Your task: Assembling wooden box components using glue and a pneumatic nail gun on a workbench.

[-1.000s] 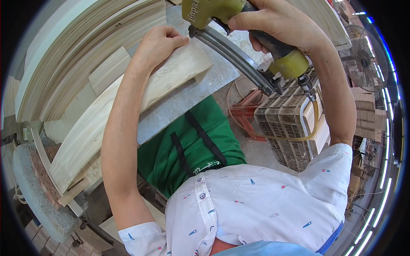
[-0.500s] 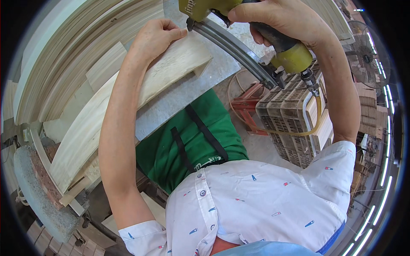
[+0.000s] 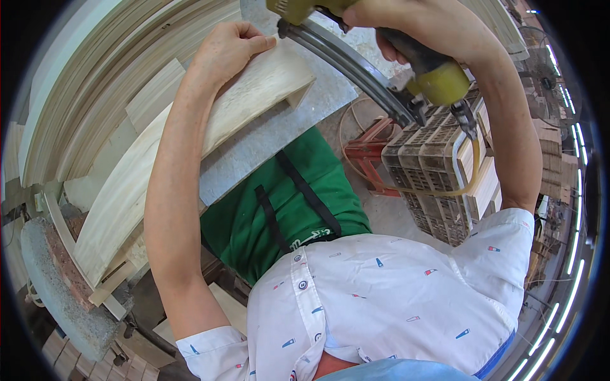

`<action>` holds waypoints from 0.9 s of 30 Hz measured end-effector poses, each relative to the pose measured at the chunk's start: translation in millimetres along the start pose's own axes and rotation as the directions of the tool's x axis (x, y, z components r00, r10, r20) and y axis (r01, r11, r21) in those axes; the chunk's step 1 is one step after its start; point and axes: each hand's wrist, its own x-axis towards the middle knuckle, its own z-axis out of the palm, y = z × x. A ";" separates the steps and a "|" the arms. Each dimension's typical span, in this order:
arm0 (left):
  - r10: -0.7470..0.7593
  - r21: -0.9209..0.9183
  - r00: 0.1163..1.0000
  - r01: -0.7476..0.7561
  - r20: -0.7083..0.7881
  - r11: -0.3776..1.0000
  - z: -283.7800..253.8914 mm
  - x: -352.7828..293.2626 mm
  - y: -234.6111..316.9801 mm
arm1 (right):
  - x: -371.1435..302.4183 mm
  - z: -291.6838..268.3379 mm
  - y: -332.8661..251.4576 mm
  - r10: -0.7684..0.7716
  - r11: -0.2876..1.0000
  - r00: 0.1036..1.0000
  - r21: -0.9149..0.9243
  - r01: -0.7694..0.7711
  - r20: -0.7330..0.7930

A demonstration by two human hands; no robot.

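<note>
Curved board: the long, pale curved board (image 3: pixel 260 89) is lying on the metal table (image 3: pixel 267 149), and its long way is running from low on the left to high on the right.
Left hand: the left hand (image 3: pixel 229 54) is sitting on the board's far side near its right end, thumb and fingers bending close together (I cannot tell if they are really pinching the wood).
Right hand: the right hand (image 3: pixel 413 25) is wrapping around the handle of the nail gun (image 3: pixel 356 73).
Gun tip: it is pointing to the left, just beside the left thumb, over the board's far edge; I cannot tell if it is touching.
Which is nearer: the left hand is being the near one, right at the board, while the right hand is staying off past the board's right end, so the board is lying to its left and closer to the tummy.
Wood pile: a big pile of curved wood (image 3: pixel 108 70) is standing behind the board.
Hose: a yellow hose (image 3: pixel 438 192) is hanging from the gun, looping by the crate (image 3: pixel 422 171).
</note>
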 end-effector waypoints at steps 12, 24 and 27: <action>0.019 0.017 1.000 -0.019 -0.001 1.000 -0.6 -1.5 0.5 | -21.9 0.3 0.9 0.144 0.990 0.988 -0.005 -0.144 -0.051; 0.008 0.001 1.000 -0.008 -0.001 1.000 1.0 0.2 -1.6 | -20.9 5.3 -1.6 0.186 0.981 0.978 -0.036 -0.190 -0.093; 0.026 0.063 0.999 -0.024 -0.025 0.998 -0.3 -1.8 2.4 | -24.5 4.3 3.5 0.219 0.976 0.952 0.026 -0.218 -0.213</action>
